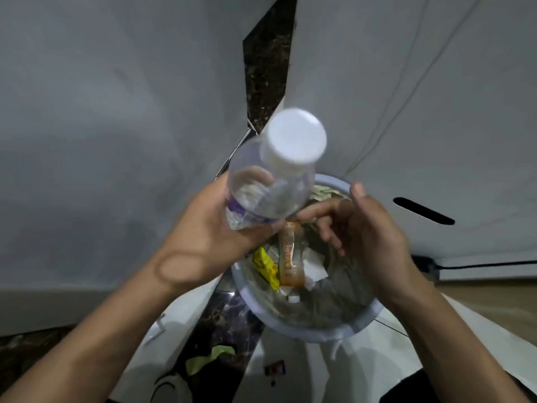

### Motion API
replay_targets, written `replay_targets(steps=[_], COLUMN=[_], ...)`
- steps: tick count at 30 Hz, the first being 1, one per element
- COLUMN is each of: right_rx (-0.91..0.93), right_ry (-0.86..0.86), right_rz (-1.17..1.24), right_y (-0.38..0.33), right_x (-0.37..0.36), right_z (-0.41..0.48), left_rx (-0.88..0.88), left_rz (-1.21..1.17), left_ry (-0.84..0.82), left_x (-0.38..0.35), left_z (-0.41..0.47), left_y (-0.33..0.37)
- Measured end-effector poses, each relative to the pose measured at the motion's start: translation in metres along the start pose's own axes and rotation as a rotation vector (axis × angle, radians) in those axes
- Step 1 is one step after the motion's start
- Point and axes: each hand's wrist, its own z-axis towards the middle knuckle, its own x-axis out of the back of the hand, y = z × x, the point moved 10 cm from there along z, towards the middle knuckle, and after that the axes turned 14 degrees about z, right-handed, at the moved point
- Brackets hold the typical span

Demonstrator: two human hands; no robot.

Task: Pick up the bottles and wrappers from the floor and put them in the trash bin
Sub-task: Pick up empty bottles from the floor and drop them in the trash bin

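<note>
My left hand [209,231] grips a clear plastic bottle [270,181] with a white cap and a purple label, cap end pointing up at the camera, above the left rim of the trash bin. The round pale-blue trash bin [357,321] stands below both hands. Inside it lie an orange-labelled bottle [290,257], a yellow wrapper [266,266] and white paper scraps. My right hand [366,228] hovers over the bin with fingers spread and nothing in it. A green wrapper [209,359] and a small dark wrapper [274,368] lie on the floor in front of the bin.
Grey walls rise behind the bin, with a dark marble strip [267,68] between them. A thin cable [406,91] runs down the right wall. A black plug and cord [436,267] sit at the right baseboard. A white round object [171,388] lies at the bottom.
</note>
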Motion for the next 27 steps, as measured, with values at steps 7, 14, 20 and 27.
replay_targets(steps=[7, 14, 20, 27], right_rx=[0.221, 0.211, 0.189, 0.166], right_ry=[0.283, 0.255, 0.241, 0.232], right_rz=[0.129, 0.079, 0.061, 0.062], right_y=[-0.024, -0.021, -0.018, -0.012], right_x=[0.041, 0.037, 0.038, 0.033], right_z=[0.011, 0.015, 0.017, 0.02], left_rx=[0.107, 0.215, 0.32, 0.22], left_rz=[-0.188, -0.132, -0.048, -0.049], left_ry=[-0.215, -0.334, -0.319, -0.187], left_x=[-0.033, -0.059, -0.058, -0.023], left_z=[0.01, 0.014, 0.02, 0.03], left_y=[0.005, -0.019, -0.051, -0.037])
